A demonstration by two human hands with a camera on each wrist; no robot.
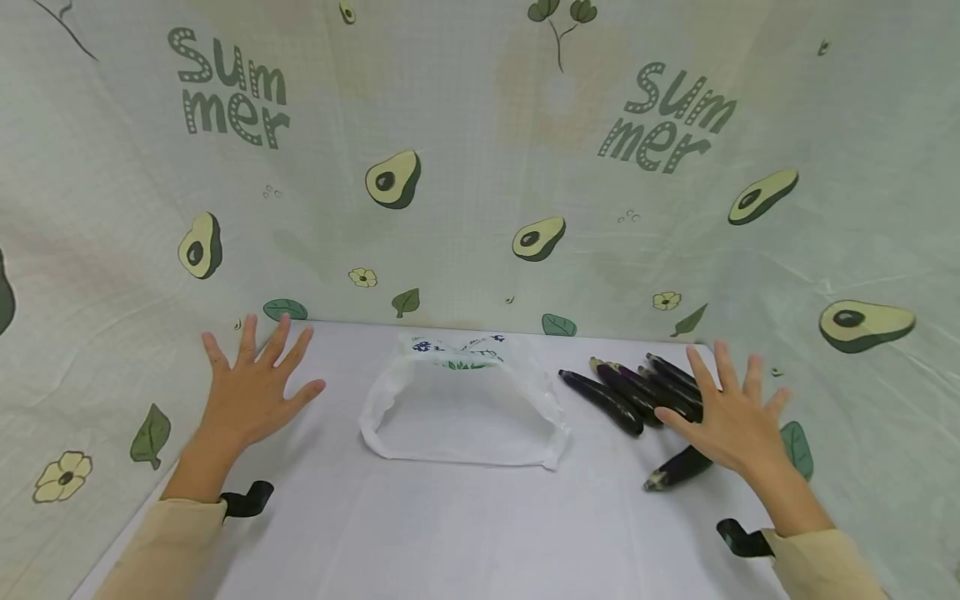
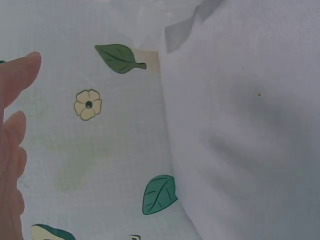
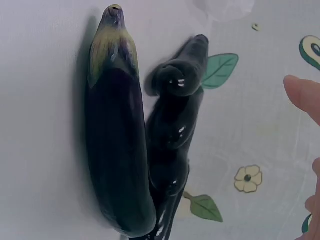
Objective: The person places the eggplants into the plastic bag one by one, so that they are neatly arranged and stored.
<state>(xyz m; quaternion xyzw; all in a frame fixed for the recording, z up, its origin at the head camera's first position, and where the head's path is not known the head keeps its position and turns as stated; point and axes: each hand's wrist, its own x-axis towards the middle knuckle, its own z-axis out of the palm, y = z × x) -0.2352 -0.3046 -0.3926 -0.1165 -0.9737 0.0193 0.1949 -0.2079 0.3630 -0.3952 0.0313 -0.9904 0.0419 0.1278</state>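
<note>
Nothing is gripped in the head view: left hand (image 1: 249, 400) and right hand (image 1: 733, 422) are held, fingers widely spread. Eggplants (image 1: 603, 402) are placed at three o'clock from an open white bag (image 1: 467, 418). Handling seems not yet begun; for any grasp, a hand must be lowered and curled. In the left wrist view, fingertips (image 2: 15, 127) are seen at nine o'clock, empty; in the right wrist view, the nearest eggplant (image 3: 117, 150) is untouched.

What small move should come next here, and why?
Probably lower the right hand onto the nearest eggplant. That hand is spread and empty, overlapping this eggplant in the head view; the other eggplants lie farther from the person, and the white bag has its mouth open.
</note>
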